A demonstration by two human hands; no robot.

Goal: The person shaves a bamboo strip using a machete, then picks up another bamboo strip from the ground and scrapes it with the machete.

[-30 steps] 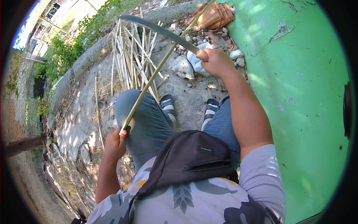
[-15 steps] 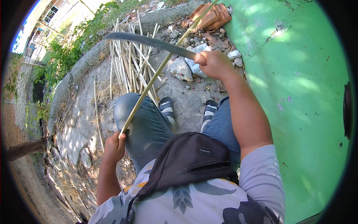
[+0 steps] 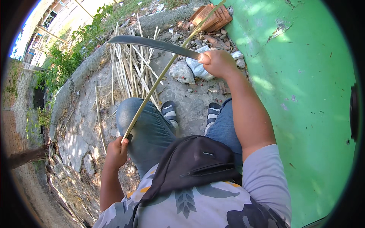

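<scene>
My left hand is closed round the near end of a long, thin bamboo strip. The strip slants away over my left knee to the far right, beyond the top of the picture. My right hand grips a machete with a dark curved blade that points left. Its handle is hidden in my fist. The blade crosses the strip close to my right hand; I cannot tell whether its edge touches the strip.
A heap of pale split strips lies on the stony ground ahead of my left knee. Pale rocks and stacked clay roof tiles lie to the right of it. The green concrete surface fills the right side, and a low stone kerb runs at left.
Both hands hold nearly the same places, still closed on the strip and the machete. The view has shifted very slightly.
</scene>
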